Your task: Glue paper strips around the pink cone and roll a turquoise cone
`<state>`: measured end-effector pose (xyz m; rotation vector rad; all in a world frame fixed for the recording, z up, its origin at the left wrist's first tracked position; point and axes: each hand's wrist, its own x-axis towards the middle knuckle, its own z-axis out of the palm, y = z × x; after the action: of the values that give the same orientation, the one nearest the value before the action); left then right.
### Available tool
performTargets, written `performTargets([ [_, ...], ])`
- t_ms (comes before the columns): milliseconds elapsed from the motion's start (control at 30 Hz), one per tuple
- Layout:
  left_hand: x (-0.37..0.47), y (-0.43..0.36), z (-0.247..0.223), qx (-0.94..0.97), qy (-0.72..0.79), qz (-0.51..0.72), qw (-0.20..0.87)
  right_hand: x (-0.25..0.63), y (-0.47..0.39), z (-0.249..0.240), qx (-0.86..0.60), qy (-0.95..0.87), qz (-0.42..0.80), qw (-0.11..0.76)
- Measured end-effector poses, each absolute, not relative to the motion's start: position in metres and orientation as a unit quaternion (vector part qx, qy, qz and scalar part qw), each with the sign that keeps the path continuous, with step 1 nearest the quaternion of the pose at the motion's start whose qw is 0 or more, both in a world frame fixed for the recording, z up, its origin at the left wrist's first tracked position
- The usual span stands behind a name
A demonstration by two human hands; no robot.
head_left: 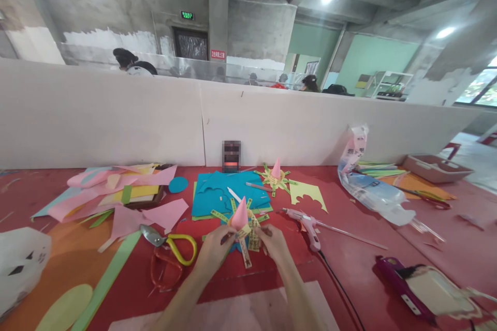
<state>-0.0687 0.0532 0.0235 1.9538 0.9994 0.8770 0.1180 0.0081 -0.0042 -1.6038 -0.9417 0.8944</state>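
Left hand (215, 248): thumb and fingers closed on the near-left side of the paper piece, by the base of its pink cone (239, 216). Right hand (275, 243): fingertips appear pinched on the edge of a patterned strip (254, 238); exact contact too small to tell. The piece sits between both hands, just in front of the blue sheets (212, 199); other strips fan outward from it. Step in hand, by judgement: setting or adjusting strips around the cone. Next move seems to call for a steady left hold and a fine right-hand alignment, without creasing the paper.

Farther out: glue gun (308, 225) right of the hands, scissors (180, 249) left, a similar cone-topped piece (276, 175) beyond, all on the red table (351, 248).
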Motion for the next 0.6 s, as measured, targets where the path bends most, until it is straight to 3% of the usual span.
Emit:
performTargets([
  [167,-0.070,0.052,0.022,0.773,0.381,0.341,0.375,0.117,0.006,0.003,-0.693,-0.396,0.317,0.513],
  [600,-0.070,0.055,0.022,0.774,0.394,0.335,0.365,0.191,-0.044,0.019,-0.835,-0.334,-0.036,0.436],
])
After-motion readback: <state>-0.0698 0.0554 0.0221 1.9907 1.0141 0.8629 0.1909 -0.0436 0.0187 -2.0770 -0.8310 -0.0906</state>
